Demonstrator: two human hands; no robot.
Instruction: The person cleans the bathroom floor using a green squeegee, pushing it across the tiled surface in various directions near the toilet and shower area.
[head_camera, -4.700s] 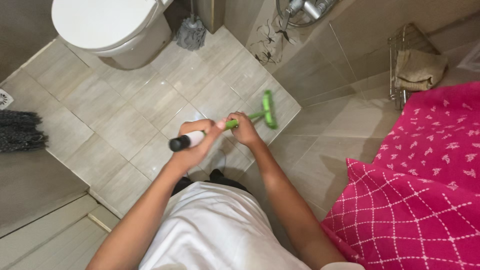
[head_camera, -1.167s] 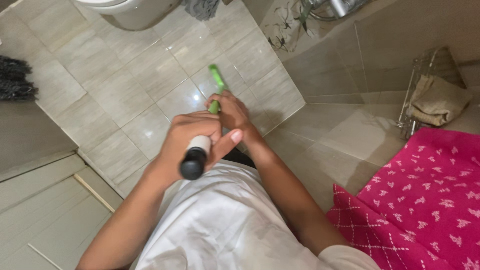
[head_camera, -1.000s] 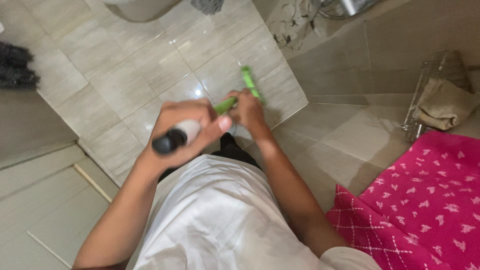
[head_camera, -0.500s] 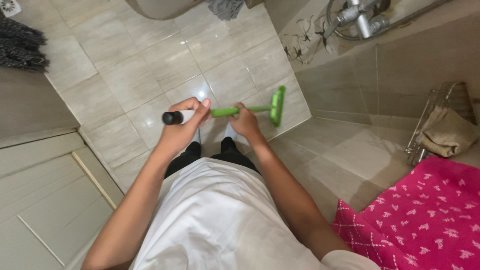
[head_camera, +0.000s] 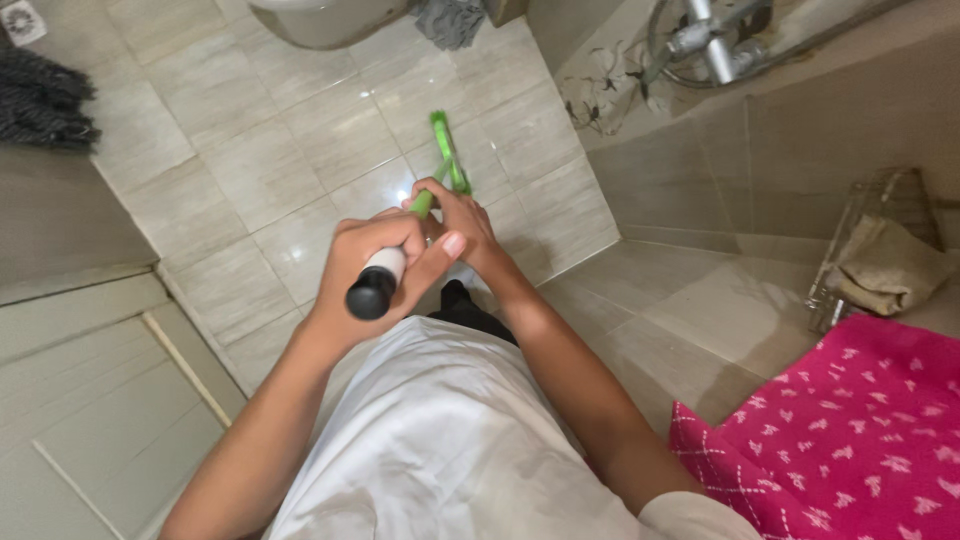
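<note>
1. Head view, the hands: the left hand (head_camera: 385, 255) is wrapped tightly round the upper end of a floor squeegee (head_camera: 440, 160), with its fingers closed over the white part of the handle just above the black end cap. The right hand (head_camera: 455, 215) is closed round the green shaft further down, just beyond the left hand.

2. Head view, the tool: the squeegee runs from the hands away toward the tiled floor (head_camera: 250, 170). Its green head lies on the pale tiles, seen nearly end-on, between the hands and the wall corner.

3. Head view, the person: both bare forearms reach forward from a white shirt (head_camera: 450, 440) that fills the lower middle of the picture.

4. Head view, the surroundings: the base of a white toilet (head_camera: 325, 15) shows at the top edge, with a grey cloth (head_camera: 450, 18) just beside it. A metal tap (head_camera: 710, 40) sits on the wall at upper right. A wire rack (head_camera: 850, 250) holding a beige cloth (head_camera: 885, 270) stands at the right, and a pink patterned fabric (head_camera: 850, 440) fills the lower right corner. A dark mat (head_camera: 40, 100) lies at the left edge.
</note>
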